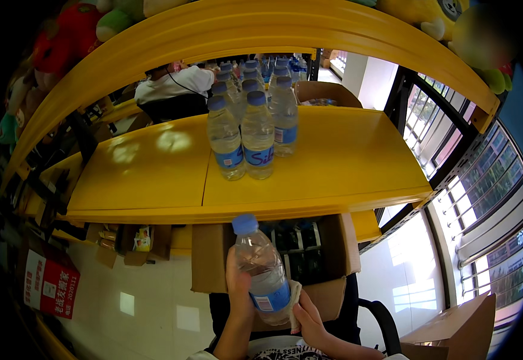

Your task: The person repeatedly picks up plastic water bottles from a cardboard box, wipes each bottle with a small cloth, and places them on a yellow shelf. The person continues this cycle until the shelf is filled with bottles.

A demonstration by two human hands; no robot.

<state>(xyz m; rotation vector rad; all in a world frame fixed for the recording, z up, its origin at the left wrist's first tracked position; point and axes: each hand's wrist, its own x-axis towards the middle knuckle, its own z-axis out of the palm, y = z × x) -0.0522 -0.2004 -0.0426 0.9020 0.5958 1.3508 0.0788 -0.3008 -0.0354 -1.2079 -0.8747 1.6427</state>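
Note:
A clear plastic water bottle [261, 270] with a blue cap and blue label tilts slightly in front of me, above an open carton. My left hand [240, 283] grips its left side. With my right hand [309, 317] I hold a pale folded cloth [295, 299] against the bottle's lower right side. Beyond, rows of similar capped bottles [259, 135] stand upright on a yellow metal shelf [338, 157].
The open cardboard carton [209, 258] below the shelf edge holds dark packages [304, 265]. Smaller boxes [160, 236] sit lower left. A black chair armrest [383, 321] and another carton [459, 324] are at right. Plush toys [79, 27] line the upper shelf. A person [176, 85] sits beyond.

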